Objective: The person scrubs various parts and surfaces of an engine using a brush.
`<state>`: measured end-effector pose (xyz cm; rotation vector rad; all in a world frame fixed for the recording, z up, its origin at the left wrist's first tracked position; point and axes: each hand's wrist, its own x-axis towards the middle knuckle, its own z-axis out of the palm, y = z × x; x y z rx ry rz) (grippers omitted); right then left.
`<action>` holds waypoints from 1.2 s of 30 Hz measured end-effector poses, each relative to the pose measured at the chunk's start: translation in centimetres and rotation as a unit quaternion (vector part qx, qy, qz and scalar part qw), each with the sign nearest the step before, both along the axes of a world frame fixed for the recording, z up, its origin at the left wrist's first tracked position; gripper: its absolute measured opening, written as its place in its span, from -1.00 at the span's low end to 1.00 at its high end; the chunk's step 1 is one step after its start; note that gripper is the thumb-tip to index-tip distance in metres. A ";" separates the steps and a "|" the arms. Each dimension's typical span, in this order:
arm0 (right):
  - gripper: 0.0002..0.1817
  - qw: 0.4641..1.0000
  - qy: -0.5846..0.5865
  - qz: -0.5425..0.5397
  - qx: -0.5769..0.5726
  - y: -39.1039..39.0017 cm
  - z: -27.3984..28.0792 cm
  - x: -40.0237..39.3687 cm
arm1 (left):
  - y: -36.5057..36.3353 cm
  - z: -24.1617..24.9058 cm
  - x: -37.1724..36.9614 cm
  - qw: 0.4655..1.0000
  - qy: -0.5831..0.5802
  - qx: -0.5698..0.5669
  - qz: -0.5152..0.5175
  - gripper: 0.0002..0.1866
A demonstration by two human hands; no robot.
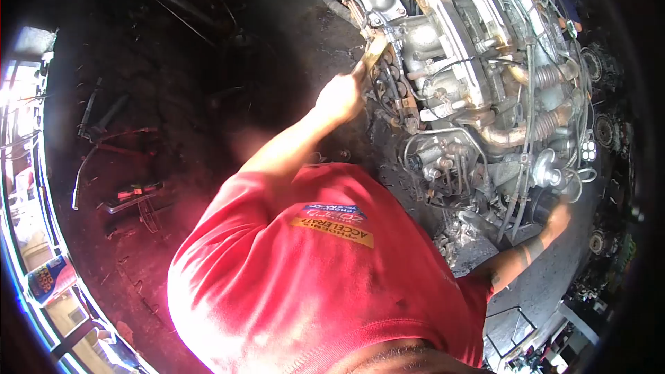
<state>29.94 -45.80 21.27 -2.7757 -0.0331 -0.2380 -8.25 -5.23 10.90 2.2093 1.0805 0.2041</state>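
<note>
A large, greasy engine [443, 48], its metal pipes [512, 135], hoses and cables exposed, fills one side of what appears to be a mechanic's workshop. Dark, grimy floor [145, 131] spreads out on the other side, strewn with loose metal parts and cables, among them a small piece with a red part [138, 192]. More round machine parts [606, 131] line the far right edge, while bright light pours through a tall framed opening [24, 166] at left, where a blue packet [47, 279] is seen.
</note>
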 end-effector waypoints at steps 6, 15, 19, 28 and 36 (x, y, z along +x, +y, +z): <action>-0.32 0.997 -0.027 0.064 0.030 -4.4 -3.4 3.8 | -0.5 2.7 -2.2 0.993 0.085 0.022 -0.074 -0.50; -0.28 0.999 -0.020 0.024 -0.007 -3.0 -2.7 2.2 | -1.9 4.4 -2.8 0.994 0.035 0.075 -0.067 -0.58; -0.28 0.999 0.008 -0.035 0.019 -2.4 -1.9 2.9 | -0.1 1.9 1.6 0.994 0.017 0.065 -0.087 -0.61; -0.28 0.999 0.007 -0.045 0.028 -2.0 -1.7 1.9 | -1.3 3.5 -2.5 0.985 0.018 0.085 -0.149 -0.63; -0.26 0.998 0.037 -0.054 0.009 -2.3 -1.9 2.1 | 0.8 -1.8 2.8 0.994 -0.066 0.074 -0.038 -0.44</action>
